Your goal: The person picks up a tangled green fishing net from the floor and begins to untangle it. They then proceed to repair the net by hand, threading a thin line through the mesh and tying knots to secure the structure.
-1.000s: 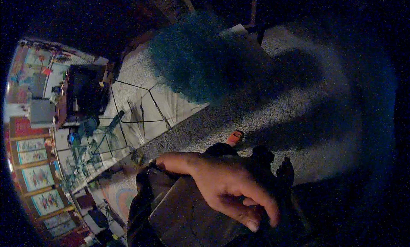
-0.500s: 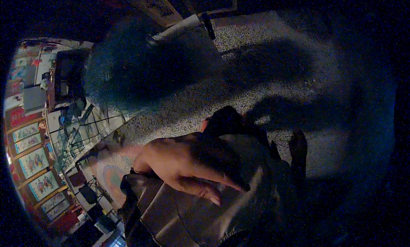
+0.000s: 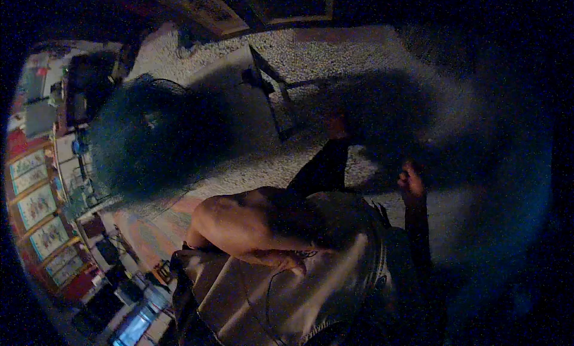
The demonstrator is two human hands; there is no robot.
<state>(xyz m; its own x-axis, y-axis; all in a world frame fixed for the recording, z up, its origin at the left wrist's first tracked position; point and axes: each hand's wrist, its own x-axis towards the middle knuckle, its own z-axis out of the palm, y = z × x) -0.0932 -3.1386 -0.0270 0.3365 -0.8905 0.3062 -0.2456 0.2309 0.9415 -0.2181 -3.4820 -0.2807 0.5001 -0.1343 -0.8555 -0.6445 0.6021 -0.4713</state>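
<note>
- I watch the left hand [image 3: 251, 223] reach across the lower middle of the frame, back upward and fingers pointing right.
- Its fingers fall into deep shadow, so I cannot tell from here whether they are spread apart, together or clamped on something.
- Below it, filling the bottom centre, I have the brown cloth [image 3: 230, 304], creased, with light along its folds; the left hand overlaps its upper part, though I cannot tell if they touch.
- I see a thin dark cord [image 3: 267, 292] curving down over the cloth from near the lower edge of that hand; whether the hand grips it is unclear to me.
- Right of centre, I get a small shape [image 3: 411, 181] at the end of a dark limb; I cannot tell whether it is a foot or the right hand, so I cannot tell that hand's state either.
- Another dark limb [image 3: 320, 164] slants up from behind the left hand, just above the middle of the frame.
- A blurry, dark teal fuzzy ball [image 3: 161, 149] fills much of my centre-left, over the pebbled floor [image 3: 254, 178].
- At the far left I see framed pictures [image 3: 37, 208] in a row, and at the lower left a glowing bluish screen [image 3: 140, 322].
</note>
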